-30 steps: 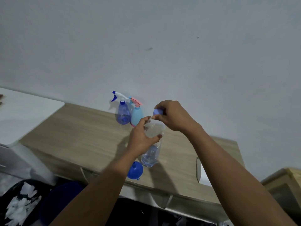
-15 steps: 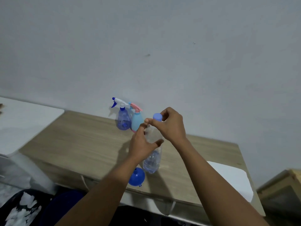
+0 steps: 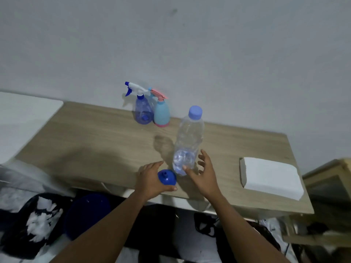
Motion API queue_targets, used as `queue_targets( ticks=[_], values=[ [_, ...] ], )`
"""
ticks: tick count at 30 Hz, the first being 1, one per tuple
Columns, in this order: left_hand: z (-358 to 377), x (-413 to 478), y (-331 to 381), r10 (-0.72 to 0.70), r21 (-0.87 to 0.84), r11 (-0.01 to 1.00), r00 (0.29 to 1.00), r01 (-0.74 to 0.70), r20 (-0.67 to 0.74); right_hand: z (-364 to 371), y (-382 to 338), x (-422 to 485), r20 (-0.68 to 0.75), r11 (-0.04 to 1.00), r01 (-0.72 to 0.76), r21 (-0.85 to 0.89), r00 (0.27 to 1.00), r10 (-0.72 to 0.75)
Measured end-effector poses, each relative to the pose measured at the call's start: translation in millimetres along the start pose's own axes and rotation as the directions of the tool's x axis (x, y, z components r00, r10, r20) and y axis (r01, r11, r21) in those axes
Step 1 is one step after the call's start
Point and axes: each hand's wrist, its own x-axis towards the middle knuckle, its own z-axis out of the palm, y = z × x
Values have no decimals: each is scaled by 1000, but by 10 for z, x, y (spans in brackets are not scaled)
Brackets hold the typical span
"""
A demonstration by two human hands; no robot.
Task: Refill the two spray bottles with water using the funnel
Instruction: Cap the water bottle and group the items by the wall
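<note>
Two spray bottles stand against the wall at the back of the wooden table (image 3: 95,141): a clear blue one (image 3: 143,112) with a white and blue trigger, and a light blue one (image 3: 161,114) with a pink trigger. A clear water bottle (image 3: 190,137) with its blue cap (image 3: 195,112) on stands upright near the front edge, water in its lower part. My right hand (image 3: 205,173) is beside its base, fingers spread, thumb tip touching it. My left hand (image 3: 150,179) curls around the blue funnel (image 3: 166,177), which rests spout up at the table's front edge.
A white folded stack (image 3: 269,177) lies on the table's right end. A white surface (image 3: 24,118) adjoins the table on the left, a wooden cabinet (image 3: 330,179) on the right. Below the front edge are a dark blue round object (image 3: 87,213) and dark bags.
Both hands have left the top of the water bottle and dropped to the table front. The cap now sits on the bottle. My left hand has come around the funnel.
</note>
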Motion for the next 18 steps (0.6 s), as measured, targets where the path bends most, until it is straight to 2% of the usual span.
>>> queue_targets(
  ticks=[4, 8, 13, 18],
  values=[
    [63, 58, -99, 16, 77, 997, 999, -19, 36, 170, -177, 3, -10, 997, 80, 16, 997, -80],
    [20, 114, -105, 25, 195, 980, 999, -34, 48, 309, -255, 60, -102, 994, 85, 73, 992, -78],
    [-56, 213, -183, 89, 204, 974, 993, -103, 76, 390, -81, 165, -147, 999, 38, 6, 988, -36],
    [-312, 657, -122, 172, 108, 979, 985, -172, 14, 339, -4, 372, -238, 999, -3, -36, 971, -6]
  ],
)
